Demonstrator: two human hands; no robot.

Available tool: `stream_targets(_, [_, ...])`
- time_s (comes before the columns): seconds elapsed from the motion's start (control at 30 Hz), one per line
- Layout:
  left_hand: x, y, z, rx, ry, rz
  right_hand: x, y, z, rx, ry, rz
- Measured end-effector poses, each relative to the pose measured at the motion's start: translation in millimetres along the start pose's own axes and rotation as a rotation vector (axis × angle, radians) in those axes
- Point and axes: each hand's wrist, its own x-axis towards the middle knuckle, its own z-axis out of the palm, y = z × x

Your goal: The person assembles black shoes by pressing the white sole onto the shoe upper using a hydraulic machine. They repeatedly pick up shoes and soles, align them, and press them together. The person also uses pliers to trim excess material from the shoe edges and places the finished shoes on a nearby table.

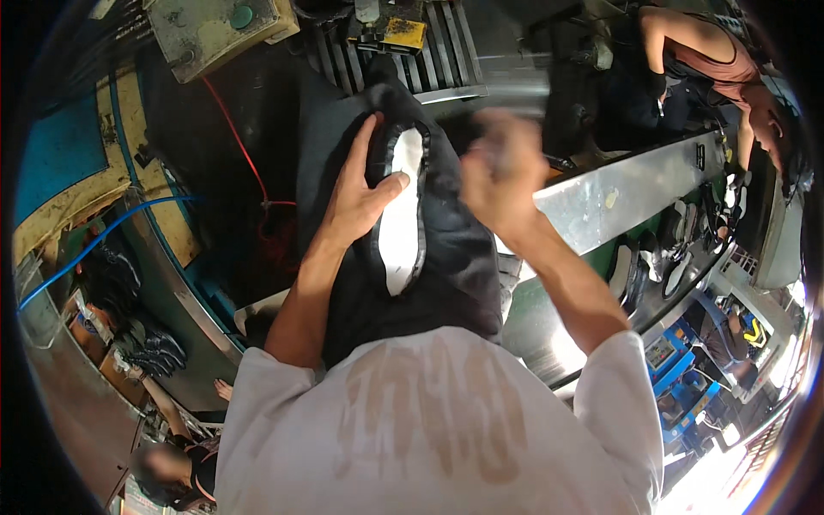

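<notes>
A shoe upper (403,225) lies sole side up on my lap, over dark cloth, its black edge folded round a long white bottom. My left hand (362,202) grips it from the left side, thumb pressed on the white face and fingers along the outer edge. To the right of the shoe, raised and apart from it, my right hand (505,172) is smeared by motion. Its fingers look curled round something dark that I cannot make out.
At the right runs a metal bench (614,202), with several shoes (631,270) beyond it. A slatted metal rack (446,51) and a grey box with a green button (215,30) stand ahead. A person (712,64) works at far right, another (176,459) at lower left.
</notes>
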Motion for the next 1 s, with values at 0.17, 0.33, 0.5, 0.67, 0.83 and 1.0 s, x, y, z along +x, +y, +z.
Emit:
stream_targets(0.17, [-7,12,15,0.251,0.13,0.069,13,30,-4,-0.491,-0.477,-0.216])
stream_targets(0.33, [-89,58,34,0.549,0.026,-0.1,-17,37,11,-0.233,-0.136,-0.159])
stream_targets(0.5, [-102,74,31,0.196,0.11,-0.456,-7,35,-12,-0.36,-0.494,-0.14])
stream_targets(0.67, [-94,56,25,-0.349,0.123,-0.511,4,21,0,0.201,0.222,0.352])
stream_targets(0.83, [-104,23,11,-0.77,0.134,-0.519,-12,31,13,-0.416,-0.534,0.048])
stream_targets(1.0, [-101,36,15,-0.726,0.138,-0.548,-23,19,20,0.179,0.167,0.285])
